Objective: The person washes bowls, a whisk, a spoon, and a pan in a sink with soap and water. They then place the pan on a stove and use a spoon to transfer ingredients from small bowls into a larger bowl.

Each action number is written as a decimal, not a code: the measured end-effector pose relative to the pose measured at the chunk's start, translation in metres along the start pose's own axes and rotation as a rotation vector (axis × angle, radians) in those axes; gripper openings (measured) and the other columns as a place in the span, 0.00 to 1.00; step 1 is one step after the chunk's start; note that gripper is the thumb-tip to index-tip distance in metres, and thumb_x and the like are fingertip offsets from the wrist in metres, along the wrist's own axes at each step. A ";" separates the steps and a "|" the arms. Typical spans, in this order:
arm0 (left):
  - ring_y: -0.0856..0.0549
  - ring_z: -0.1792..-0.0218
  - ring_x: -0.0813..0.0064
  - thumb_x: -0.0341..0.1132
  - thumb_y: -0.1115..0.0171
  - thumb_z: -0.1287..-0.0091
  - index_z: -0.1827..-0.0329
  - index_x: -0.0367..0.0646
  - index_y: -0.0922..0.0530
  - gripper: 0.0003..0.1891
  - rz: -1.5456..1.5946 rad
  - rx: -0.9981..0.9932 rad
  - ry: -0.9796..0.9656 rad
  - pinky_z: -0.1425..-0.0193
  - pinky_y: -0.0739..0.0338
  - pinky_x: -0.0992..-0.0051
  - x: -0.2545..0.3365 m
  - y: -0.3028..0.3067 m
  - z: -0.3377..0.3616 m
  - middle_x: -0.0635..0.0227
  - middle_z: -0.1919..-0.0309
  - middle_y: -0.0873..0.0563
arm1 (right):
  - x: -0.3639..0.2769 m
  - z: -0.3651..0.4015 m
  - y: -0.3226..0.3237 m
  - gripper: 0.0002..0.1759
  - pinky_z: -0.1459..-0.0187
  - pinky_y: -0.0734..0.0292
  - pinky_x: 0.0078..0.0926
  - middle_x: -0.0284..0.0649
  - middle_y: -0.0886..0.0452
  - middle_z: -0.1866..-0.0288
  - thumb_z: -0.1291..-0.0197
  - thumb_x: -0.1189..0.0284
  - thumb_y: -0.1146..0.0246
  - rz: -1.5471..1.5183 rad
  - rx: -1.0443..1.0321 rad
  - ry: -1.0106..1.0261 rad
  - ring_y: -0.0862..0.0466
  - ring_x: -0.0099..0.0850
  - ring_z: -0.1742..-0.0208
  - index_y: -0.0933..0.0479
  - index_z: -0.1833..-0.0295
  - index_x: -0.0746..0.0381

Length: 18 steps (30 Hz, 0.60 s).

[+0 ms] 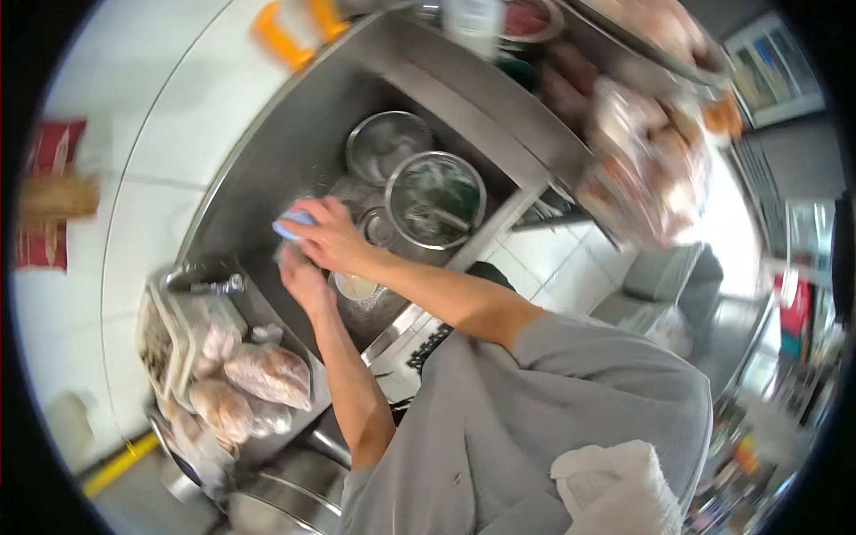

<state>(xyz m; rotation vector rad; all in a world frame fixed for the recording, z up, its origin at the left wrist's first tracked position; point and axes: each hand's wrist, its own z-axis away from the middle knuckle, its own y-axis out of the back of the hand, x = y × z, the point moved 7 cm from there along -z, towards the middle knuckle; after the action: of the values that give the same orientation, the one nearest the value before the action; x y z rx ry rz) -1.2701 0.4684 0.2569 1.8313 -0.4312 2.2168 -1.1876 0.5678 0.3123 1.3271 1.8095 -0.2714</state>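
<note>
Over the metal sink (pixel 259 169), my right hand (pixel 337 239) is closed on a light blue sponge (pixel 294 223). Just below it, my left hand (pixel 305 281) has its fingers curled around something pale and see-through, blurred and mostly covered by the hands. A round metal bowl (pixel 392 147) lies in the basin behind my right hand. Beside it stands a metal pot (pixel 437 201) with dark greenish, sudsy water and a utensil handle inside. Close to my wrists is a small pale round container (pixel 358 285), partly hidden by my right forearm.
Bags of meat (pixel 267 373) and white plastic trays (pixel 183 343) crowd the counter left of the sink. Another large bag of meat (pixel 646 169) hangs over the counter edge at upper right. Orange-handled items (pixel 283 37) sit by the tiled wall.
</note>
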 end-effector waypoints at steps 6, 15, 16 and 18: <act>0.21 0.47 0.61 0.47 0.56 0.24 0.39 0.24 0.33 0.28 0.092 0.064 0.099 0.41 0.26 0.61 0.037 0.029 0.030 0.52 0.44 0.23 | 0.022 0.034 0.035 0.13 0.65 0.24 0.43 0.48 0.23 0.73 0.51 0.62 0.33 -0.131 0.138 -0.222 0.21 0.50 0.68 0.19 0.68 0.61; 0.18 0.51 0.66 0.41 0.47 0.32 0.47 0.44 0.24 0.15 0.378 -0.442 0.368 0.49 0.20 0.63 -0.057 0.064 0.003 0.63 0.50 0.19 | -0.036 0.075 0.067 0.15 0.56 0.28 0.43 0.46 0.25 0.68 0.44 0.61 0.38 -0.193 0.307 -0.148 0.25 0.45 0.61 0.23 0.71 0.62; 0.18 0.52 0.67 0.41 0.47 0.32 0.46 0.44 0.24 0.16 0.556 -0.289 0.523 0.49 0.20 0.63 -0.080 0.082 -0.011 0.64 0.52 0.18 | -0.009 0.093 0.066 0.14 0.55 0.28 0.43 0.46 0.25 0.68 0.43 0.61 0.38 -0.186 0.468 -0.393 0.24 0.45 0.61 0.23 0.70 0.62; 0.18 0.53 0.69 0.38 0.47 0.33 0.47 0.42 0.24 0.15 0.934 -0.323 0.818 0.48 0.20 0.63 -0.113 0.092 -0.009 0.64 0.53 0.17 | 0.033 0.132 0.050 0.17 0.52 0.28 0.38 0.46 0.22 0.64 0.43 0.60 0.34 -0.290 0.560 -0.965 0.22 0.43 0.55 0.22 0.58 0.63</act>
<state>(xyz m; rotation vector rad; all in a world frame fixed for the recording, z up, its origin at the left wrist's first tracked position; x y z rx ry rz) -1.2903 0.3874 0.1373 0.4344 -1.5301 2.9066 -1.0807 0.5303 0.2224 0.9761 1.0887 -1.3916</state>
